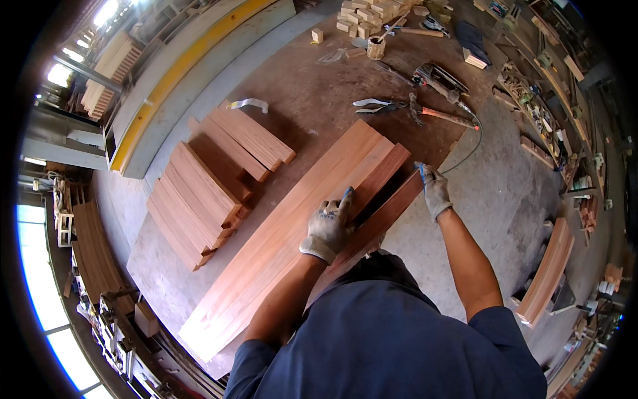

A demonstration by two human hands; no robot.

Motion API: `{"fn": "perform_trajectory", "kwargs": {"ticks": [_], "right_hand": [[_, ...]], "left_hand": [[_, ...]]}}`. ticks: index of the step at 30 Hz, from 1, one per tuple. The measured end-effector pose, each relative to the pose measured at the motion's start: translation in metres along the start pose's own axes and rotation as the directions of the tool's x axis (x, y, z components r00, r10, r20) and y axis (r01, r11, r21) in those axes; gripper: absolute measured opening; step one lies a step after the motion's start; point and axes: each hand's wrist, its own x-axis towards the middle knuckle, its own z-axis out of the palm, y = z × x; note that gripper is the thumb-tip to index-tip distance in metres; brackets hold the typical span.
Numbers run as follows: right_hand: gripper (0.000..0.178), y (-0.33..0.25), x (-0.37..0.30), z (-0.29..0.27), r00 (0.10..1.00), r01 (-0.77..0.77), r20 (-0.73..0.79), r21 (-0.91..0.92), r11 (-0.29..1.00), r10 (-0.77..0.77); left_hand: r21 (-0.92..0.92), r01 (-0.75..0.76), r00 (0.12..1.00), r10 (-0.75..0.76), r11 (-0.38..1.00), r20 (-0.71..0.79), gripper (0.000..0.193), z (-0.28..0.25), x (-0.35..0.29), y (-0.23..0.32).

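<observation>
Wide reddish-brown wooden boards (286, 246) lie side by side at a slant in front of me. My left hand (329, 229), in a grey work glove with blue fingertips, rests on top of them near their right edge, index finger stretched forward. Along that edge runs a narrower, darker board (382, 174). Another dark board (392, 209) stands apart from it at its far end, leaving a dark wedge-shaped gap. My right hand (435, 191), gloved too, is closed round this outer board's far end. The board's near part is hidden by my body.
More boards (193, 193) are stacked at left, by a pale curved strip (249, 104). Beyond lie pliers (379, 105), a hammer (442, 116) and a corded power tool (440, 83). Small wood blocks (365, 16) are piled at the back. A curved plank stack (546, 269) stands right.
</observation>
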Motion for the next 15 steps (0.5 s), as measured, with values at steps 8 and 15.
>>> {"fn": "perform_trajectory", "kwargs": {"ticks": [8, 15], "right_hand": [[0.034, -0.004, 0.000, 0.003, 1.000, -0.001, -0.003, -0.006, 1.000, 0.001], [0.036, -0.012, 0.005, 0.011, 1.000, 0.008, -0.001, -0.125, 0.992, -0.008]], "left_hand": [[-0.037, -0.030, 0.995, 0.026, 0.999, -0.097, 0.081, 0.000, 0.000, 0.001], [-0.002, 0.012, 0.991, -0.012, 1.000, -0.134, 0.077, 0.003, 0.004, -0.007]]}}
